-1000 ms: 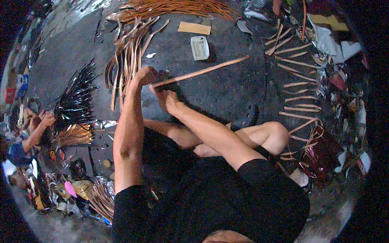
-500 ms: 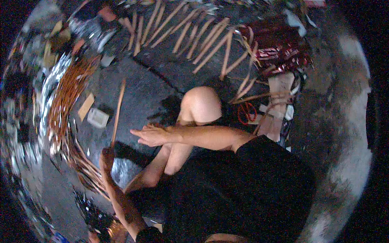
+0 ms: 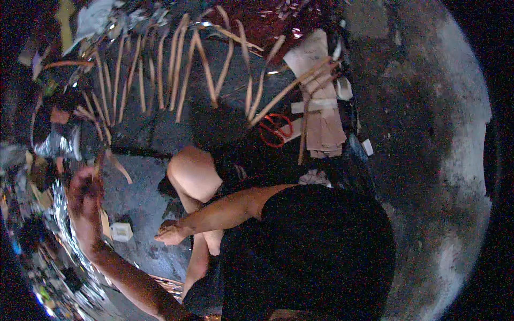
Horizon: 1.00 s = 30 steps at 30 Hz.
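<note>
My left hand (image 3: 83,187) is stretched out to the left, its fingers closed around a thin wooden strip (image 3: 99,160) that shows blurred above the fist. My right hand (image 3: 168,233) rests low by my bent leg (image 3: 194,176); its fingers are loosely spread and hold nothing. Next to my left forearm, a small white box (image 3: 122,231) and a tan card (image 3: 105,222) lie on the dark floor (image 3: 139,198). Several long wooden strips (image 3: 176,69) lie fanned out on the floor ahead of my knee.
Red-handled scissors (image 3: 276,129) lie beside a stack of tan paper strips (image 3: 324,125) at the upper right. Shiny wrappers and scraps (image 3: 53,144) crowd the left rim. More strips (image 3: 166,283) lie under my left arm. Pale rough ground (image 3: 455,176) runs along the right.
The view has swung further round. My left hand has carried the strip out to the left, away from my right hand, which has dropped lower beside my leg.
</note>
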### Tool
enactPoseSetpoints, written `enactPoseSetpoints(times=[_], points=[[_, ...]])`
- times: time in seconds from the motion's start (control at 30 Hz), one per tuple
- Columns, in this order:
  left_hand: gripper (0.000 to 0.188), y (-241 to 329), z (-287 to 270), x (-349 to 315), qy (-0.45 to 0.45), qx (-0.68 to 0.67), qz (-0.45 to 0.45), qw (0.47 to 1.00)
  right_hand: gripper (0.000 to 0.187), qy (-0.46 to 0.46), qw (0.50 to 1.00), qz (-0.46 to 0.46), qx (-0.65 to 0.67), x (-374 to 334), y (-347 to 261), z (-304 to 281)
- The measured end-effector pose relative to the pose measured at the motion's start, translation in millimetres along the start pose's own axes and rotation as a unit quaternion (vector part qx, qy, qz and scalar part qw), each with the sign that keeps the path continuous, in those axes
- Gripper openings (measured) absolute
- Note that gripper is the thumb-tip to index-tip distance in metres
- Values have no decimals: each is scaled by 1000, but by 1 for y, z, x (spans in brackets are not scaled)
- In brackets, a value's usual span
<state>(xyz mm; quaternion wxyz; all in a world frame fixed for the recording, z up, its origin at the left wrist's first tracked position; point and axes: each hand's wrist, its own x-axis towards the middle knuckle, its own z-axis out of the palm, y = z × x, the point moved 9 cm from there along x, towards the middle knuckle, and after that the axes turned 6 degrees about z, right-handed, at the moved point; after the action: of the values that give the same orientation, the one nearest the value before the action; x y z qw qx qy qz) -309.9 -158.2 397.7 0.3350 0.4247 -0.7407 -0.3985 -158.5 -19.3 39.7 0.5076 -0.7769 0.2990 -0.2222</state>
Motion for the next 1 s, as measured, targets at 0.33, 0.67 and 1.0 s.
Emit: enactPoseSetpoints(times=[0.33, 0.67, 1.0], points=[[38, 179, 235, 70, -318, -201, 117, 919, 38, 10, 1000, 0, -3, -44, -33, -77], [36, 36, 427, -60, -424, 68, 212, 878, 41, 28, 999, 22, -30, -85, -29, -99], [17, -72, 86, -131, 86, -138, -93, 982, 44, 14, 995, -52, -86, -48, -84, -67]])
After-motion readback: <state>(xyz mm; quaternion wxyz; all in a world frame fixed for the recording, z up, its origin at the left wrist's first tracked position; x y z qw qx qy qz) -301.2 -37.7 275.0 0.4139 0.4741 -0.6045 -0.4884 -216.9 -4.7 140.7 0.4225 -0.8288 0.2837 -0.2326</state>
